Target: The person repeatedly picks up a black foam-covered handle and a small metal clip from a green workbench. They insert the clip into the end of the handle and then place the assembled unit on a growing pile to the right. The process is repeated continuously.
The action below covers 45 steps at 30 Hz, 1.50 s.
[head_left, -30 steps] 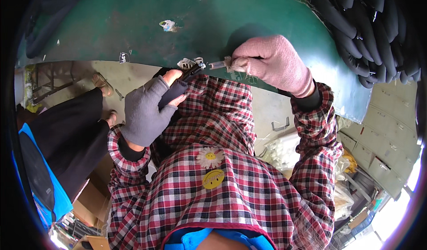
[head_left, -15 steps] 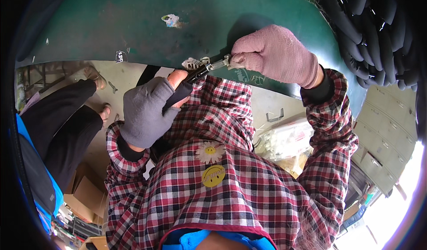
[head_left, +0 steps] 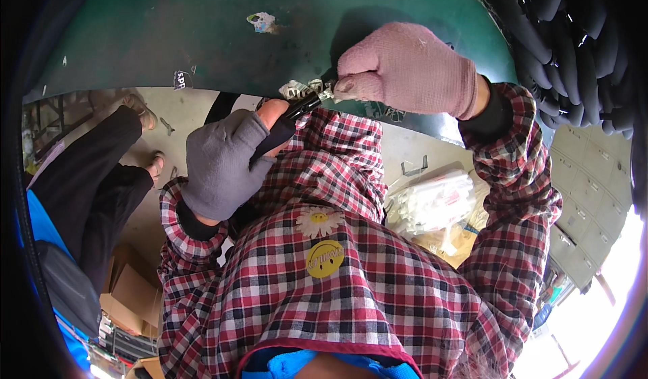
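My left hand (head_left: 226, 163), in a grey glove with the thumb tip bare, is closed around a black handle (head_left: 302, 107) with a soft dark grip and a glossy black end. That end points up and right toward the table edge. My right hand (head_left: 412, 72), in a pink knit glove, is closed in a pinch at the green table's front edge. A small pale, translucent piece (head_left: 329, 91) shows at its fingertips, close to the handle's end. I cannot tell whether the two touch. The fingers of the right hand hide most of what they pinch.
The green table (head_left: 202, 14) has torn sticker remnants (head_left: 262, 22). Several black padded handles (head_left: 560, 48) hang in a bunch at the right. A plastic-wrapped bundle (head_left: 435, 203) lies below the table. Another person's legs (head_left: 88, 170) and a cardboard box (head_left: 131, 291) are at left.
My right hand has shifted slightly left and up. The silvery length seen between the handle and the right fingers no longer shows, and the gap has narrowed. The left hand stays nearly in place.
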Available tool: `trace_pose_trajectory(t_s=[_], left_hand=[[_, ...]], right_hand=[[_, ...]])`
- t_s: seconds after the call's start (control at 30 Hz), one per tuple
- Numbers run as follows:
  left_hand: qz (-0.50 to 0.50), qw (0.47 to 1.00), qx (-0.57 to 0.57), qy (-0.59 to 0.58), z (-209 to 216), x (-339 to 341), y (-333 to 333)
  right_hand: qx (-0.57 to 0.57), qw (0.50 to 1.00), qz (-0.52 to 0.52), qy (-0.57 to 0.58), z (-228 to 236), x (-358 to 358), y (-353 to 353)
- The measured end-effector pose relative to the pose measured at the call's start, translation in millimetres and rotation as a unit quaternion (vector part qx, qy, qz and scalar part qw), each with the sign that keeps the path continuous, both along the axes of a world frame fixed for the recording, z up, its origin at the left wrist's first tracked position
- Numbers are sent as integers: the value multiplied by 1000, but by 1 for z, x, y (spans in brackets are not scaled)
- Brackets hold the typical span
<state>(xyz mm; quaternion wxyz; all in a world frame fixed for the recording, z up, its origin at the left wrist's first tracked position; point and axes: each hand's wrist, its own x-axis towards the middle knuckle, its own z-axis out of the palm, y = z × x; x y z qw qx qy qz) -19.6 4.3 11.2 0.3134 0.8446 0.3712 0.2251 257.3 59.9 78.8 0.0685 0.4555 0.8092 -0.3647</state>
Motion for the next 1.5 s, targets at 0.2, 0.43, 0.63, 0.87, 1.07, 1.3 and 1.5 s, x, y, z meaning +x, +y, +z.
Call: trace_pose_trajectory(t_s=[0.2,0.43,0.63,0.87,1.07,1.3,1.5], left_hand=[[0,1000,-7,5,1,-2,2],[-19,999,16,-26,0,1,13],[28,996,-35,75,49,-36,-1],[-23,966,-219,136,176,-119,-7],[-14,987,-24,-157,229,-159,2],[-53,824,-78,-559,233,-35,107],[43,918,-101,-382,145,27,144]], right_hand=[[51,996,16,69,-14,3,-3],[34,991,-20,128,-18,9,-4],[12,997,-14,73,-30,70,-12],[450,847,-267,-94,-36,105,-48],[408,834,-75,363,-37,-60,-104],[513,826,-216,87,25,-16,-120],[601,703,-378,41,161,98,-45]])
